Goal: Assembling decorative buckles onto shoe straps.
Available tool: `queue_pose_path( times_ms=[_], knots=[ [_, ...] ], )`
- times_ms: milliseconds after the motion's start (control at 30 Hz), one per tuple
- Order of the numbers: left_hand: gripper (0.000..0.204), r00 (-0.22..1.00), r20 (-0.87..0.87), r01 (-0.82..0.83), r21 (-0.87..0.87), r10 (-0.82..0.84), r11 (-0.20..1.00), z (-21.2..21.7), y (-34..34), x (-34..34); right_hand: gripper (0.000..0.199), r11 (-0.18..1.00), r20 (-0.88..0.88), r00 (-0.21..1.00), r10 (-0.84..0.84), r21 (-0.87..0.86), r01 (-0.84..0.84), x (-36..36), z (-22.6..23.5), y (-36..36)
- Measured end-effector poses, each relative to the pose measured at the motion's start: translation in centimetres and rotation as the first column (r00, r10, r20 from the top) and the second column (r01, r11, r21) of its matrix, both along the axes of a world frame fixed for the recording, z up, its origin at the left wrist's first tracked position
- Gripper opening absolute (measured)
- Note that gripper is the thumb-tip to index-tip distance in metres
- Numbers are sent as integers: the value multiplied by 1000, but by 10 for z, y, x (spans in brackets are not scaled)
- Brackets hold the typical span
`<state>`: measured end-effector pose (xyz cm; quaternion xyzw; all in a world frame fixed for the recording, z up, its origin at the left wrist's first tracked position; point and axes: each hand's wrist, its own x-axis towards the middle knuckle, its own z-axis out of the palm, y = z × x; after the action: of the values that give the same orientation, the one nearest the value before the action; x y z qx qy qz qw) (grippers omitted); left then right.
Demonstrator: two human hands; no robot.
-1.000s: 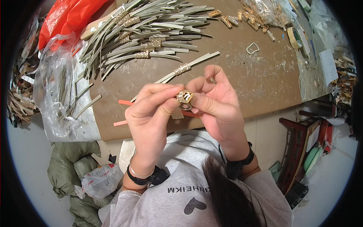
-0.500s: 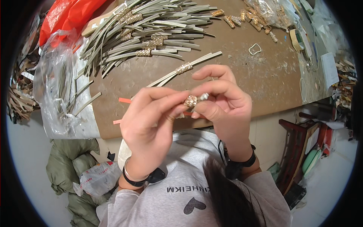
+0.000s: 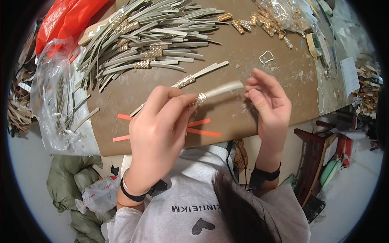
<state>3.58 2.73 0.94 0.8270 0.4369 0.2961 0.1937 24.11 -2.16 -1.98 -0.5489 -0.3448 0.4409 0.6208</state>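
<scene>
My left hand (image 3: pixel 160 121) pinches a glittery gold sleeve (image 3: pixel 200 98) between thumb and fingertips, above the table's near edge. A pale strap (image 3: pixel 223 89), blurred by motion, sticks out of the sleeve to the right. Beside the strap's free end is my right hand (image 3: pixel 269 99), its fingers loosely bent and apart, with a small gap to the strap. Just beyond my left hand lies a finished-looking strap piece with a glittery sleeve (image 3: pixel 185 81) round its middle. Orange strips (image 3: pixel 204 131) lie partly hidden under my left hand.
A big pile of grey-green straps (image 3: pixel 162 40) with glittery sleeves covers the far left. Loose gold sleeves (image 3: pixel 267 28) lie at the far right by a plastic bag, near a tape roll (image 3: pixel 313 45). A pale band loop (image 3: pixel 266 57) rests on the brown tabletop (image 3: pixel 243 117).
My right hand has moved right, away from the sleeve. The pale strap now extends well out of the sleeve, where only a short end showed before. My left hand keeps its pinch.
</scene>
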Motion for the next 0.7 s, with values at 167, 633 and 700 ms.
queue_pose_path(
  times_ms=[167,633,700],
  knots=[
    [12,998,13,-68,-71,69,995,-23,9,9,22,997,413,908,-74,0,81,14,-8,-2],
    [19,993,79,-89,-36,92,995,-47,17,10,26,941,843,530,88,105,-323,4,-22,13],
    [19,990,98,-101,-30,104,994,-48,15,12,29,938,853,513,99,93,-334,3,-22,12]
  ],
)
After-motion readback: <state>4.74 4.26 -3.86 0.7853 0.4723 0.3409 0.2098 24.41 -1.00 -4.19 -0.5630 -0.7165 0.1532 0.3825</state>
